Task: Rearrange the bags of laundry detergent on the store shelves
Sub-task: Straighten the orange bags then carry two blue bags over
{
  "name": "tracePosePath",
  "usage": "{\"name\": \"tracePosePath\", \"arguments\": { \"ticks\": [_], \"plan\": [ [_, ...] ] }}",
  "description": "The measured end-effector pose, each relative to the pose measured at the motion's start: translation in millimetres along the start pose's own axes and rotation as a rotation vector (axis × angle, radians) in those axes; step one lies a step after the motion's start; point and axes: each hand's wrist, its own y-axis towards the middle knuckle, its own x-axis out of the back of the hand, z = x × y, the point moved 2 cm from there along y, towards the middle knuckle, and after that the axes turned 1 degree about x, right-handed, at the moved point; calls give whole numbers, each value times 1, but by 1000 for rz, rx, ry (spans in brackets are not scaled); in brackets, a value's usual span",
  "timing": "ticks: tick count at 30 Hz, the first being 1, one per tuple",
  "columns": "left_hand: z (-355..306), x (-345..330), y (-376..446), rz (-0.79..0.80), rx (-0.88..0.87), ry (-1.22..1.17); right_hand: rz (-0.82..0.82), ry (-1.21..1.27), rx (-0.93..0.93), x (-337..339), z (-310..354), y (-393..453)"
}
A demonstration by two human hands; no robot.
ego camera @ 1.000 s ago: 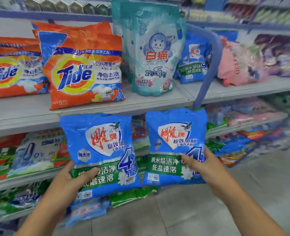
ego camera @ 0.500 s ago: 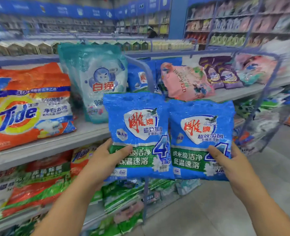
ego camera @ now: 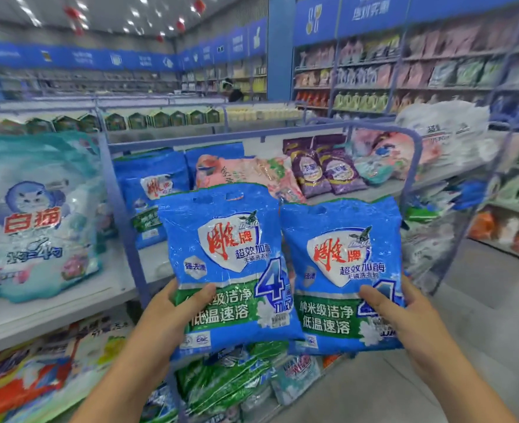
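Left hand (ego camera: pixel 166 312) grip clamps left blue bag (ego camera: pixel 227 270), right hand (ego camera: pixel 404 319) clamps right blue bag (ego camera: pixel 340 270) — edges touching

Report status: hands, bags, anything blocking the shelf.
Left hand grips one blue bag; right hand grips another blue bag. Both bags upright, off the shelf. Nothing in the way.
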Motion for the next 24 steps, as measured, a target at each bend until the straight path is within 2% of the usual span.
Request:
{"name": "tracePosePath", "arguments": {
  "ticks": [3, 10, 15, 18, 24],
  "plan": [
    [1, -17, 27, -3, -20, 29, 15, 29, 0, 17, -5, 33],
    [-4, -9, 112, -172, -92, 46, 90, 25, 29, 5, -16, 125],
    [-22, 16, 161, -367, -114, 6, 195, 11, 65, -32, -10, 195],
    [-17, 54, 191, -462, -110, 25, 286, 26, 106, -61, -7, 236],
    [-57, 48, 205, -644, -206, 88, 469, 146, 98, -129, -10, 296]
  ]
}}
